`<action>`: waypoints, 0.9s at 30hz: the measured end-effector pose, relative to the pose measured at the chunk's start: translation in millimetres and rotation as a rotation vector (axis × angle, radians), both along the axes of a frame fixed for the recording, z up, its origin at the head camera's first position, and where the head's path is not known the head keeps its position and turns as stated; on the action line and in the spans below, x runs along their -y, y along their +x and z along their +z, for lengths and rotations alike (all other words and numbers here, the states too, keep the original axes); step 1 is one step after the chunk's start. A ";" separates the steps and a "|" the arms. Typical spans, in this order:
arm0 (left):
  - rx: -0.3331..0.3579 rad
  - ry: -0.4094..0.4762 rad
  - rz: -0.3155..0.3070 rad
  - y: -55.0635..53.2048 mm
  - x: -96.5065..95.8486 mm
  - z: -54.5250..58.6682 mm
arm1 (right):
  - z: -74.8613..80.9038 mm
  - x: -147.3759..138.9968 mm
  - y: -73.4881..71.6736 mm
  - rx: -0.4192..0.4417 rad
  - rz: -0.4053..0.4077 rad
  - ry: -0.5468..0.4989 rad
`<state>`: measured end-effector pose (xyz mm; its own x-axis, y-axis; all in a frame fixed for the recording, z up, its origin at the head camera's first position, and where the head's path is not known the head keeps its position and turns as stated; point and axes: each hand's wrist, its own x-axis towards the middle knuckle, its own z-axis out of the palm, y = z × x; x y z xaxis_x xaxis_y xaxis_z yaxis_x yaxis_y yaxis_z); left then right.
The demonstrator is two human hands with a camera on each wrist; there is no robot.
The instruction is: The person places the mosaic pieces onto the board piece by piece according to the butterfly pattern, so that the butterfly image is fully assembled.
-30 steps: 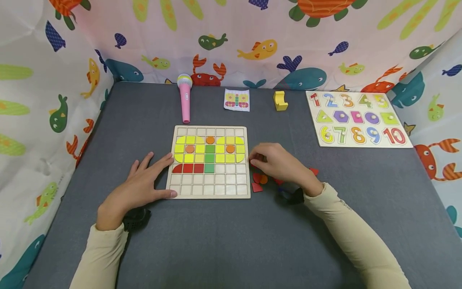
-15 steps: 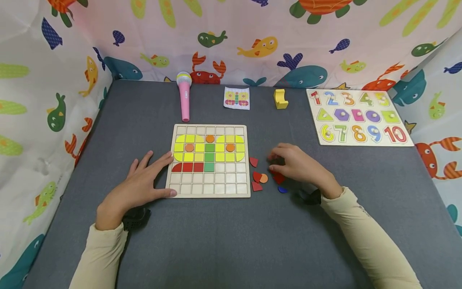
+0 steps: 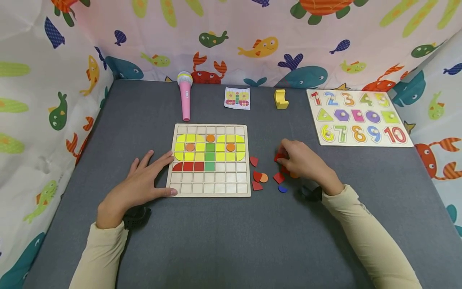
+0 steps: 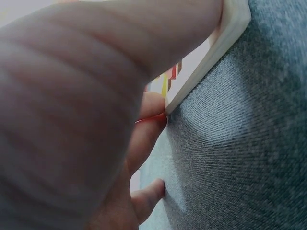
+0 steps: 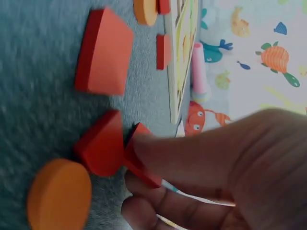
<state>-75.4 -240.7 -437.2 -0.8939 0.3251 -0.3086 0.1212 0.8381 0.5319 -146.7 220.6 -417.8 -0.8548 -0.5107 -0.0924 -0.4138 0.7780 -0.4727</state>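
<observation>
A wooden grid board (image 3: pixel 231 188) lies mid-table, carrying yellow, orange, green and red tiles in its upper and middle rows. My left hand (image 3: pixel 133 188) rests at its left side, fingers spread, with the index fingertip and thumb touching the edge. In the left wrist view, the thumb lies over the board's corner (image 4: pixel 235 28). To the right of the board, my right hand (image 3: pixel 304 160) pinches a red tile (image 5: pixel 136 168) between thumb and fingers, low over the table. Beside that tile lie another red piece (image 5: pixel 103 146) and an orange disc (image 5: pixel 60 194).
Between board and right hand are scattered red pieces (image 3: pixel 278 178), an orange disc (image 3: pixel 264 178) and a blue piece (image 3: pixel 282 189). Farther back stand a pink microphone (image 3: pixel 185 100), a pattern card (image 3: pixel 237 98), a yellow block (image 3: pixel 280 99) and a number puzzle (image 3: pixel 361 116).
My right hand has moved right, away from the board's edge to the loose pieces, and now pinches a red tile. The left hand stays on the board.
</observation>
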 end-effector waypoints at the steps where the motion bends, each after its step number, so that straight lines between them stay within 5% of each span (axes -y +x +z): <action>1: -0.002 0.001 -0.001 -0.4 0.2 -0.4 | 0.6 0.1 -1.3 -0.009 -0.013 -0.012; 10: -0.004 0.013 -0.002 -0.8 1.1 -1.8 | 7.7 27.8 -10.5 -0.082 -0.024 -0.104; 27: -0.010 0.001 -0.004 -0.7 1.4 -2.2 | 4.3 111.9 1.7 -0.084 0.201 -0.198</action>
